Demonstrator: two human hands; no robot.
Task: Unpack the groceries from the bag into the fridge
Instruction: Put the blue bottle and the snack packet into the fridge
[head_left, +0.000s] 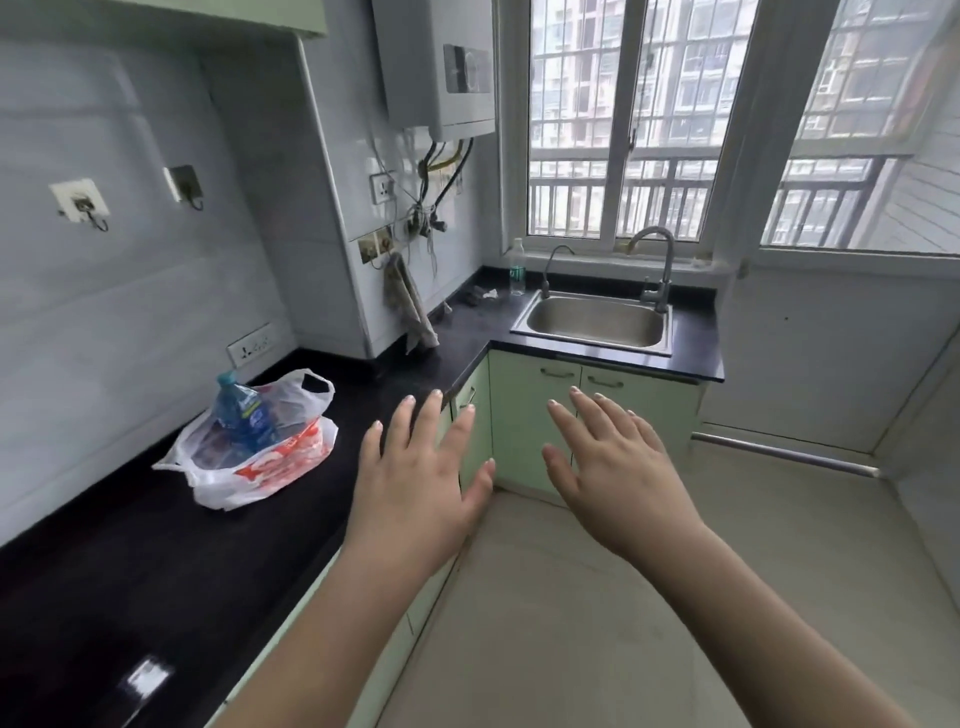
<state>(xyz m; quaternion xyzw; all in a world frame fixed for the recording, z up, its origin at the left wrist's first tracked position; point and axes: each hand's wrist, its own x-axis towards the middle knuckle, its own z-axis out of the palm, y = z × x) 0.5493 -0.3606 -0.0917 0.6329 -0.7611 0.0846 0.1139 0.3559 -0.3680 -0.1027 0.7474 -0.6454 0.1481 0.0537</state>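
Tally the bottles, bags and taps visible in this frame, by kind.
Bottles: 2, a blue one in the bag, a clear one by the sink
Bags: 1
Taps: 2, small, large
Total: 5

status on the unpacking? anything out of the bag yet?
Done: nothing visibly. The plastic bag sits on the black counter with a blue bottle poking out of it. In hand: nothing; left hand and right hand are open and spread, apart from the bag. Left: apparently the whole unpacking. No fridge in view.
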